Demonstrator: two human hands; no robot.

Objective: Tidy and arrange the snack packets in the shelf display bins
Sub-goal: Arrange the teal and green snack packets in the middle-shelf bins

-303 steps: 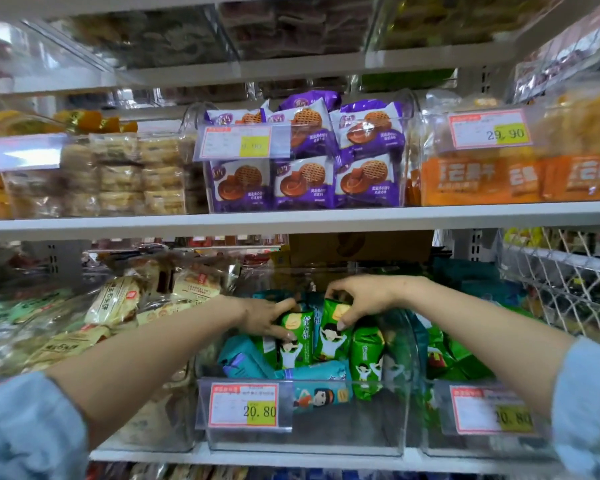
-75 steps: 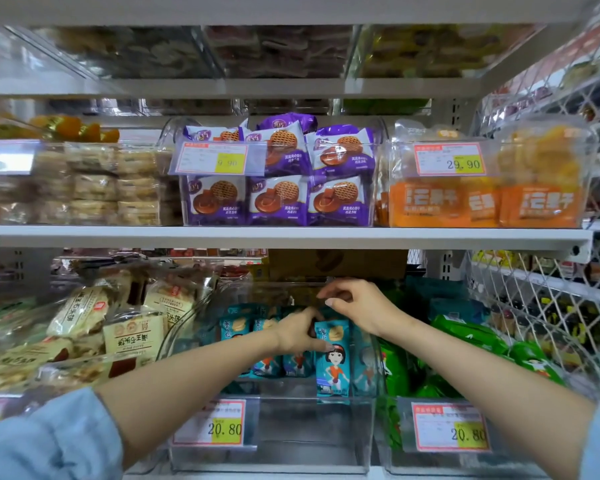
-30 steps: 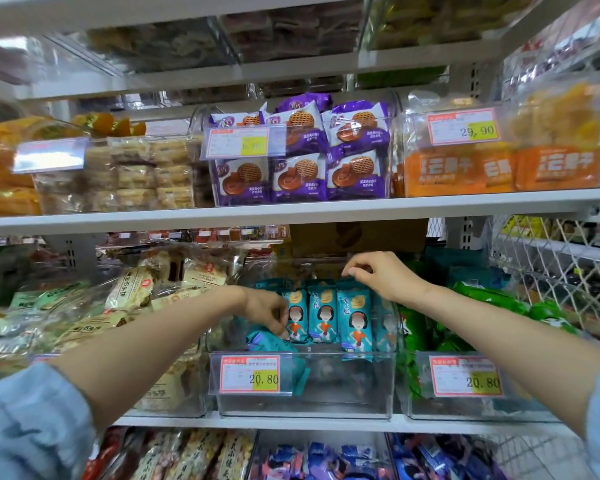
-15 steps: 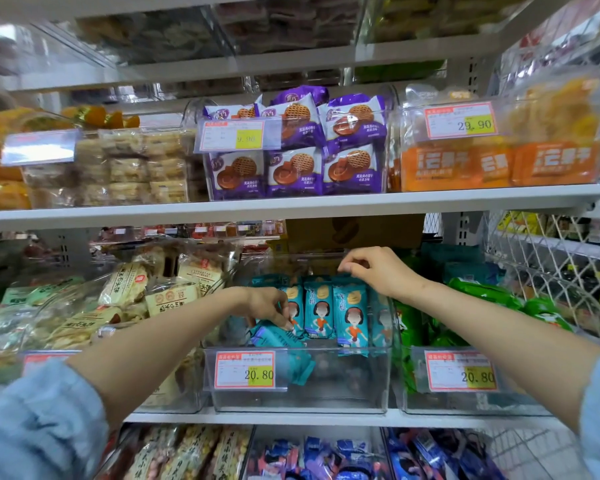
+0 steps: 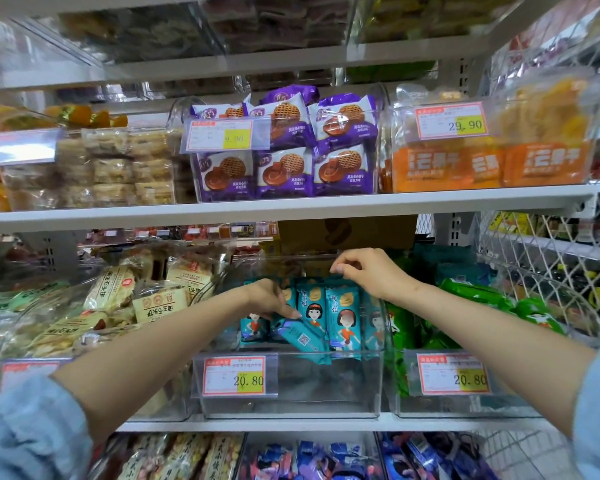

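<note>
A clear plastic bin [image 5: 291,396] on the middle shelf holds several teal snack packets [image 5: 343,317] printed with a cartoon girl, standing upright in a row. One teal packet [image 5: 303,341] leans tilted in front of the row. My left hand [image 5: 267,299] reaches into the bin's left side, fingers curled on the tilted packet's top end. My right hand [image 5: 368,271] is at the top edge of the upright packets, fingertips pinching the top of one of them.
A bin of green packets [image 5: 471,296] stands to the right, a bin of cream packets [image 5: 118,303] to the left. Purple biscuit packets [image 5: 284,168] and orange packets [image 5: 465,164] fill the shelf above. A wire mesh panel [image 5: 541,271] closes the right side. Price tags [image 5: 238,375] hang on the bin fronts.
The green packets that were mixed in the middle bin are gone; teal ones now stand in a row. In the last second my left hand has kept handling the tilted packet, and my right stays on top.
</note>
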